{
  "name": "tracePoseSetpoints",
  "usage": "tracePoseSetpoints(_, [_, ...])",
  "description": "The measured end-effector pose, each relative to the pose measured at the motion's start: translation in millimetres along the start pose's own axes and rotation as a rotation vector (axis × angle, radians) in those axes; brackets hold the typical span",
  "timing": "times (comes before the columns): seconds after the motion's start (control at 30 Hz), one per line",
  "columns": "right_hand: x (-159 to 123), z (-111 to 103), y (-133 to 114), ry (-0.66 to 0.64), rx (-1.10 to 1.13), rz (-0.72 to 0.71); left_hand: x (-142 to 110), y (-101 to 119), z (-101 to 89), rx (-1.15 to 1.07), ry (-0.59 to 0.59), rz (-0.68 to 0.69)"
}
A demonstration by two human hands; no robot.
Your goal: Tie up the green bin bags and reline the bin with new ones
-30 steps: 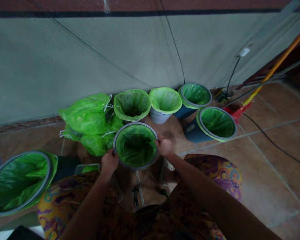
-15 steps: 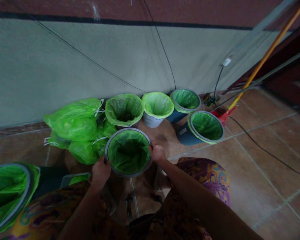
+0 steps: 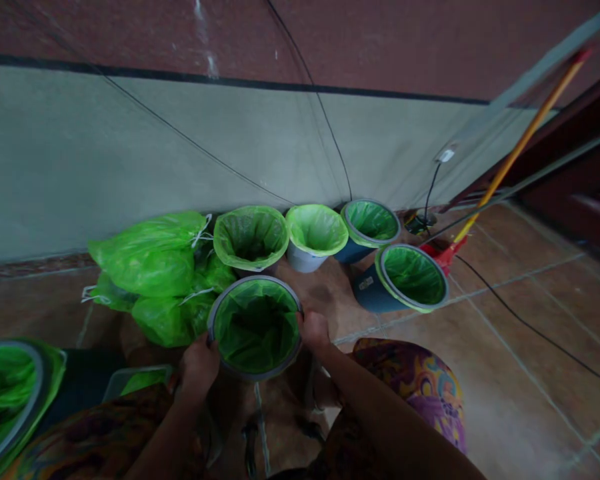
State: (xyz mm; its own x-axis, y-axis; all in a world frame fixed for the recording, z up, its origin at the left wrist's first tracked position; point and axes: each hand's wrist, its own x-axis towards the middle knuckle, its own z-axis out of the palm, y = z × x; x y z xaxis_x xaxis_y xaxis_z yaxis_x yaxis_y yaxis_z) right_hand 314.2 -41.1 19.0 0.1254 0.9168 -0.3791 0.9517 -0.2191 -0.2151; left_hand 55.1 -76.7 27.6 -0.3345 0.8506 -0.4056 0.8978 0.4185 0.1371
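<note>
Two hands clamp the grey rim of a lined bin (image 3: 255, 327) low in the middle of the view: the left hand (image 3: 199, 367) at its 8 o'clock, the right hand (image 3: 314, 330) at its 3 o'clock. Tied green bags (image 3: 153, 273) press close at 10 o'clock and another lined bin (image 3: 251, 237) touches at 12. Open tiled floor (image 3: 520, 373) lies at 3 to 4 o'clock. The held bin's green liner folds over its round rim and sinks dark inside.

Tied green bags (image 3: 153, 273) lie beside four lined bins (image 3: 317, 230) along the wall; a broom (image 3: 510, 160) leans right.
</note>
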Motion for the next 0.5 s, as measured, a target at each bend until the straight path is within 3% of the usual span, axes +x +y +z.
tracePoseSetpoints(0.5, [5.6, 8.8, -1.0, -0.012, -0.050, -0.004, 6.4, -2.7, 10.7, -0.107, -0.064, -0.083])
